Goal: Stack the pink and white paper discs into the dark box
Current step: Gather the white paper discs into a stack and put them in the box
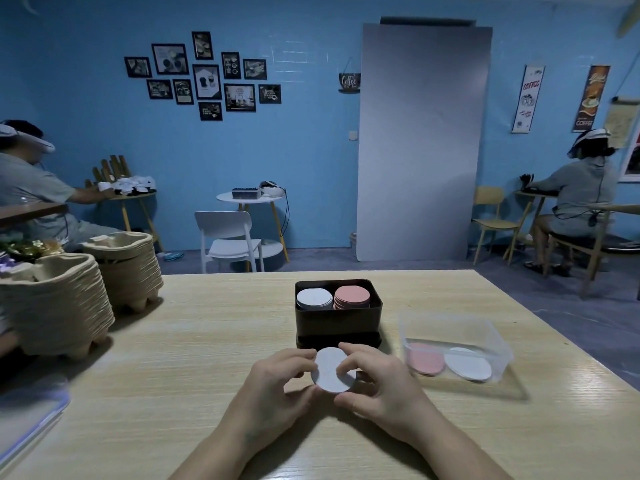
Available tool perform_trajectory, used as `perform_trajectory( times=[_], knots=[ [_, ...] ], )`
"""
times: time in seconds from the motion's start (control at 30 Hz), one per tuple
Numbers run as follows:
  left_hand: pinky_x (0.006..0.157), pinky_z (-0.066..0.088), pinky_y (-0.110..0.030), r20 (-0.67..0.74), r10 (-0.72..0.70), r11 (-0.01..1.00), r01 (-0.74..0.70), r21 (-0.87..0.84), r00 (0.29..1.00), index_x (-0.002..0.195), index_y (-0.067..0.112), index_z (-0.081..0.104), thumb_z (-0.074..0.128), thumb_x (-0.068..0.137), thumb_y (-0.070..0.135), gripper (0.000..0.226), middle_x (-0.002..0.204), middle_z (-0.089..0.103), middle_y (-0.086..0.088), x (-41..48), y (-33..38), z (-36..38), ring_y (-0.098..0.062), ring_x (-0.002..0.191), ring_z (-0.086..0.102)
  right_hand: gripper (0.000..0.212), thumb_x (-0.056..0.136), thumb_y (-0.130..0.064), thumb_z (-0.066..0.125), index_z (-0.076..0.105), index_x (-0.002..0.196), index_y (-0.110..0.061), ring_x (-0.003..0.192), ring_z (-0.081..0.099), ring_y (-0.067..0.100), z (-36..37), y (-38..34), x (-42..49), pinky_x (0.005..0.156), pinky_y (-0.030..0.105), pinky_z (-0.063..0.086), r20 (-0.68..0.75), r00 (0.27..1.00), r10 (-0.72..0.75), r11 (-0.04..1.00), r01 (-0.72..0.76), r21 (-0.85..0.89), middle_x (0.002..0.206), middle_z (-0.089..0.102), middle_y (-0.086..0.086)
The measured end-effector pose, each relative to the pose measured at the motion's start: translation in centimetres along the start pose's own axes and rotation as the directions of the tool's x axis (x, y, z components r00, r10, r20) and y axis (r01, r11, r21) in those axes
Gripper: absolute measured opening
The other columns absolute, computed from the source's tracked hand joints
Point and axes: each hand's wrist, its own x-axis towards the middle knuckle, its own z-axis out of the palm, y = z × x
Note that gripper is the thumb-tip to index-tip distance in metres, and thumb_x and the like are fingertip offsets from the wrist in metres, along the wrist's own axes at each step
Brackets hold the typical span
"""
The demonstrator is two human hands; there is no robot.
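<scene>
Two stacks of pulp trays (55, 306) sit at the far-left side of the table (207, 341), well apart from our work. A clear tub (500, 341) is right of the dark box (337, 323), near it but not touching. In the tub lie loose pink discs (426, 358) on the left & loose white discs (469, 363) on the right. The dark box stands mid-table, just beyond our fingers. It holds a white stack (314, 298) on the left & a pink stack (352, 296) on the right, side by side.

The tabletop is pale wood grain. The room has blue walls w/ a cluster of black-framed pics, a grey panel (424, 140) and a white chair (230, 237) past the table's far edge. 2 other ppl w/ headsets sit far left & far right.

Both our hands meet just in front of the box and share one white disc (329, 374), its face up toward us. Our left hand (273, 386) grips the disc's left edge w/ curled fingers. Our right hand (384, 389) pinches it, fingertips on top & thumb at the near rim. We can't tell if the disc touches the table.
</scene>
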Motion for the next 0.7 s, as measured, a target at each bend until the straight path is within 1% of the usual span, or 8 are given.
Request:
perform_trajectory(
  times=[0.1,0.23,0.3,0.37,0.47,0.53,0.6,0.7],
  knots=[
    [0.092,0.056,-0.025,-0.011,0.012,1.0,-0.011,0.015,1.0,0.096,0.031,0.074,0.08,0.084,0.023,0.016,0.124,0.068,0.019,-0.1,-0.1,0.2,0.004,0.115,0.064,0.024,0.077,-0.033,0.082,0.064,0.092,-0.031,0.135,0.041,-0.013,0.1,-0.1,0.0,0.091,0.02,0.053,0.003,1.0,-0.006,1.0,0.006,-0.014,0.138,0.059,-0.005],
    [0.09,0.056,-0.024,-0.013,0.037,0.999,-0.037,0.03,0.999,0.094,0.032,0.072,0.081,0.083,0.024,0.017,0.122,0.067,0.021,0.0,-0.1,0.2,0.005,0.113,0.064,0.023,0.076,-0.036,0.083,0.065,0.09,-0.029,0.125,0.051,-0.012,0.1,-0.2,-0.1,0.084,0.015,0.05,0.0,1.0,-0.011,1.0,0.011,-0.024,0.131,0.06,-0.012],
    [0.09,0.056,-0.023,-0.011,0.043,0.999,-0.043,0.025,0.999,0.094,0.033,0.072,0.082,0.083,0.024,0.018,0.12,0.067,0.021,0.1,0.0,0.2,0.005,0.112,0.064,0.024,0.077,-0.042,0.081,0.066,0.09,-0.029,0.127,0.048,-0.013,0.0,-0.3,-0.1,0.087,0.014,0.049,0.007,1.0,-0.01,0.999,0.011,-0.044,0.129,0.058,-0.015],
    [0.09,0.055,-0.021,-0.003,0.054,0.998,-0.054,0.021,0.999,0.093,0.034,0.071,0.082,0.082,0.024,0.019,0.118,0.066,0.022,0.0,0.2,0.1,0.005,0.112,0.063,0.024,0.076,-0.048,0.079,0.065,0.088,-0.033,0.128,0.048,-0.012,-0.1,-0.4,-0.1,0.091,0.018,0.05,0.005,1.0,-0.014,0.998,0.014,-0.062,0.13,0.058,-0.016],
    [0.088,0.054,-0.02,-0.001,0.067,0.998,-0.067,-0.008,0.998,0.092,0.033,0.069,0.079,0.083,0.026,0.015,0.115,0.065,0.023,0.0,0.5,-0.2,0.001,0.109,0.065,0.022,0.076,-0.049,0.08,0.062,0.085,-0.04,0.127,0.048,-0.011,-0.2,-0.7,-0.1,0.09,0.023,0.053,0.005,1.0,0.008,0.999,-0.008,-0.042,0.13,0.058,-0.015],
    [0.086,0.054,-0.019,-0.012,0.074,0.997,-0.075,-0.026,0.997,0.092,0.032,0.069,0.078,0.084,0.027,0.013,0.114,0.066,0.022,0.1,0.7,-0.4,-0.002,0.107,0.067,0.024,0.076,-0.047,0.082,0.061,0.085,-0.042,0.126,0.049,-0.009,-0.2,-0.9,0.1,0.087,0.015,0.05,0.014,1.0,0.008,0.999,-0.008,-0.037,0.131,0.058,-0.015],
    [0.085,0.051,-0.015,-0.024,0.084,0.996,-0.085,-0.036,0.996,0.092,0.032,0.07,0.078,0.085,0.027,0.012,0.114,0.066,0.021,0.2,0.7,-0.5,-0.003,0.106,0.067,0.024,0.077,-0.044,0.083,0.06,0.084,-0.042,0.127,0.049,-0.009,-0.3,-1.1,0.3,0.086,0.008,0.046,0.02,1.0,0.004,0.999,-0.003,-0.036,0.132,0.059,-0.012],
    [0.086,0.05,-0.012,-0.019,0.09,0.996,-0.09,-0.02,0.996,0.094,0.033,0.069,0.079,0.085,0.025,0.015,0.117,0.065,0.023,0.5,0.4,-0.6,0.0,0.109,0.066,0.021,0.077,-0.047,0.079,0.06,0.082,-0.038,0.13,0.047,-0.009,-0.5,-1.3,0.9,0.087,0.01,0.046,0.021,1.0,-0.01,0.998,0.012,-0.064,0.128,0.062,-0.012]
  ],
)
